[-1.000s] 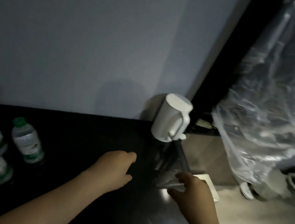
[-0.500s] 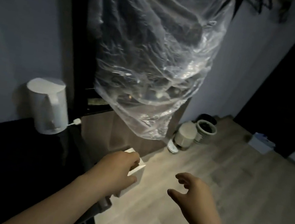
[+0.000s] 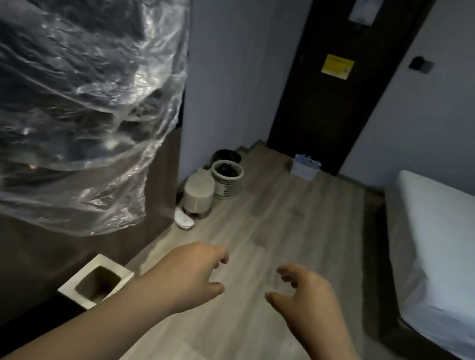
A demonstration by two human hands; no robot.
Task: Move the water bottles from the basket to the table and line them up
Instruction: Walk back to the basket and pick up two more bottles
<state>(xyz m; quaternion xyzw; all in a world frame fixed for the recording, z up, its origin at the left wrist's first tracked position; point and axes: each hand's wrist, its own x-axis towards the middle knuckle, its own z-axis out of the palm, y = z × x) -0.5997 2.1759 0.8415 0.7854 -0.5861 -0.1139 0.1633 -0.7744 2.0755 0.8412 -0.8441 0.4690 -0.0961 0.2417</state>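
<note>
We look across a dim room: a wooden floor runs ahead of us, a white bed lies to the right, and crinkled clear plastic sheeting hangs at the left. Far off by the dark door, a small white basket sits on the floor with what look like bottle tops showing; too small to be sure. The tabletop is out of view. Our left hand and right hand hover empty over the floor, fingers loosely curled and apart. We judge the bottles light, smooth and somewhat squashy, best taken round the body.
</note>
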